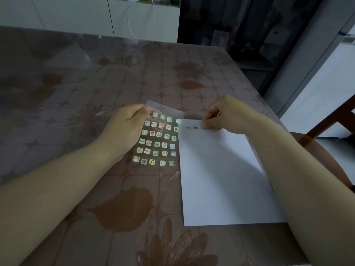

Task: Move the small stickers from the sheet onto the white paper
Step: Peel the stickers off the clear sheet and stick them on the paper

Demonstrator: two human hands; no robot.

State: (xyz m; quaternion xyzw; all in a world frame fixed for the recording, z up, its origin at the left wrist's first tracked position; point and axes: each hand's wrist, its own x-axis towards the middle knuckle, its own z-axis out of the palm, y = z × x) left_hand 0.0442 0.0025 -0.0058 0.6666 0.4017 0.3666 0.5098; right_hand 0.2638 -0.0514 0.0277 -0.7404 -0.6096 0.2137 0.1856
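The sticker sheet (157, 143) sits on the desk (76, 83), its right edge touching the white paper (221, 179), and the fingers of the left hand (124, 127) pinch its far-left corner up. Two small stickers (192, 128) lie near the paper's top edge. Just beside them the right hand (224, 116) has its fingers bunched, tips on the paper; I cannot tell if they pinch a sticker.

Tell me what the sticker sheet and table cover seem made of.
Sticker sheet: likely clear glossy plastic film; the table pattern shows through it. Table cover: probably transparent vinyl over floral cloth; soft sheen, reflections.
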